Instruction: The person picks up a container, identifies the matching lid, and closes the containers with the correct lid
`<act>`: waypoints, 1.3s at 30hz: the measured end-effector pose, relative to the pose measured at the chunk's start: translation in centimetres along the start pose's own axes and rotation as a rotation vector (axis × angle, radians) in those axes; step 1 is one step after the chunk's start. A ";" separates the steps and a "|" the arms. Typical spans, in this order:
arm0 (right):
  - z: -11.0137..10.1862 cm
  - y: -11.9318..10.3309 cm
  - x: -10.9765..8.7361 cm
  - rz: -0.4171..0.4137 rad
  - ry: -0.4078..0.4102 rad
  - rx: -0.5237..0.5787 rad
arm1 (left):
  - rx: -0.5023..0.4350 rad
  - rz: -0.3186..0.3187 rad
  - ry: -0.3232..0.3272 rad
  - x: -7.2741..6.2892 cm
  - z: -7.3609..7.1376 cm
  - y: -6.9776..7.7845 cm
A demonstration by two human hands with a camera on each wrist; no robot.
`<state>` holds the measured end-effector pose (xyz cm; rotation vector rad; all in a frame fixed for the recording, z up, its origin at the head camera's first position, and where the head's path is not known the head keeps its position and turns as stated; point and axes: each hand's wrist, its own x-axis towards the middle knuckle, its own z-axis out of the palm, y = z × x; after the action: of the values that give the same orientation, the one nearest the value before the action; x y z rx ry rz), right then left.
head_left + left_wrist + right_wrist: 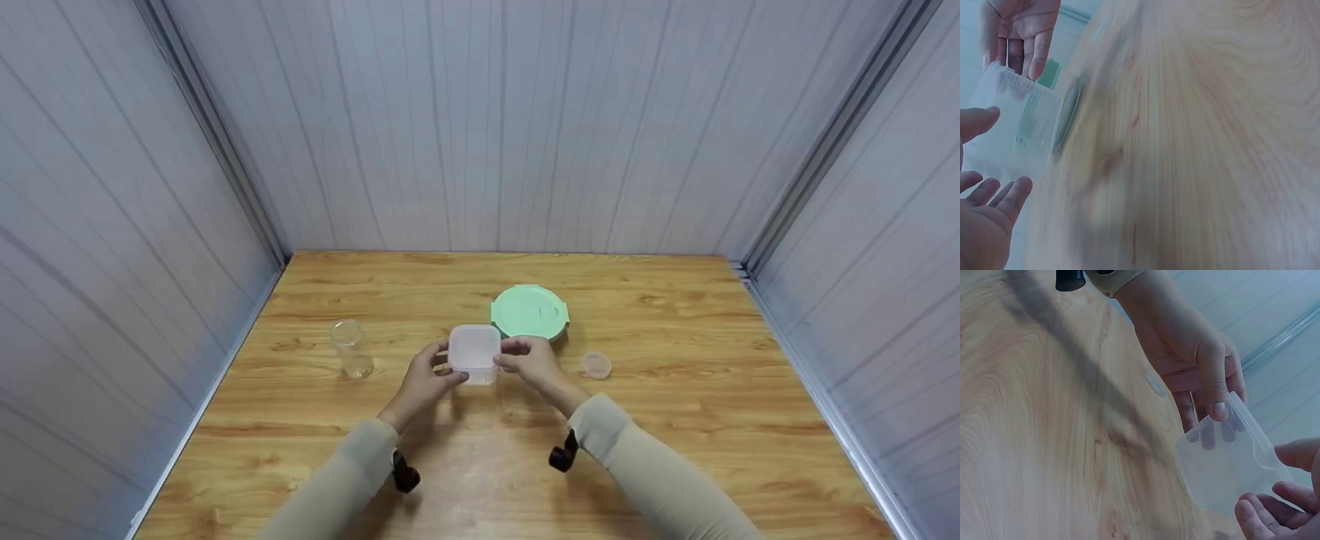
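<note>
A square, see-through plastic food container [477,375] is held between both hands above the middle of the table. My left hand [422,382] grips its left side, with the thumb at the front and the fingers beneath and behind, as the left wrist view also shows. On the opposite side, my right hand [536,365] holds the container by its wall. Its thumb lies near the rim in the right wrist view, and its fingers show through the clear plastic [1219,461]. Whether a clear lid covers the top, I cannot tell.
Just behind the right hand stands a round container with a green lid [529,310]. A clear glass jar [352,349] is on the wooden table [300,427] to the left. To the right lies a small round translucent lid or cup [597,365]. Pale panel walls [480,150] surround the table.
</note>
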<state>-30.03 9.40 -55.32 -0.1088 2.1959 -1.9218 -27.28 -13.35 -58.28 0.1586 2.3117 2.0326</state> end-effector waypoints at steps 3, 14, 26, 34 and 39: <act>0.5 0.0 0.3 0.003 0.002 0.003 | 0.005 -0.004 0.005 0.2 -0.4 -0.2; 2.0 0.5 1.3 -0.019 -0.013 -0.069 | -0.008 -0.058 -0.007 0.3 -1.9 -0.9; 3.4 1.4 2.3 -0.008 0.027 -0.087 | -0.008 -0.073 0.034 1.0 -2.5 -1.5; 3.8 2.1 2.5 0.004 0.051 -0.069 | 0.023 -0.059 0.039 1.2 -2.3 -2.2; 4.1 2.3 2.5 0.030 0.074 -0.005 | 0.030 -0.056 0.044 1.2 -2.3 -2.1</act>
<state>-31.42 5.27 -58.33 -0.0056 2.2356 -1.9343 -28.84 -15.70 -60.07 0.0502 2.3451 1.9959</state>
